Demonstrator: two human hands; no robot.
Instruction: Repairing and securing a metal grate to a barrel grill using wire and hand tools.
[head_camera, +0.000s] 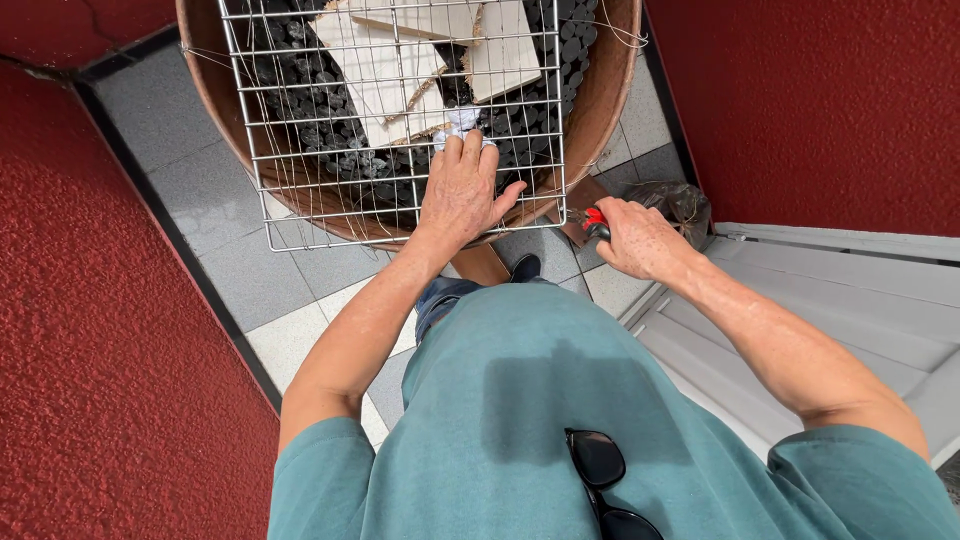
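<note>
A rusty round fire bowl (610, 95) holds black charcoal briquettes (300, 95) and pale flat wood pieces (385, 70). A wire grill grate (255, 150) lies across it. My left hand (460, 195) rests on the grate's near edge, fingers touching a crumpled white paper (462, 122) among the briquettes. My right hand (640, 238) is closed around a red-and-black lighter (594, 220) beside the bowl's near right rim, its tip pointing at the bowl.
Red rough walls (120, 400) stand left and right. Grey floor tiles (190, 180) lie under the bowl. A grey-white door panel (860, 290) is at the right. A dark plastic bag (680, 205) sits behind my right hand. Sunglasses (600, 475) hang on my teal shirt.
</note>
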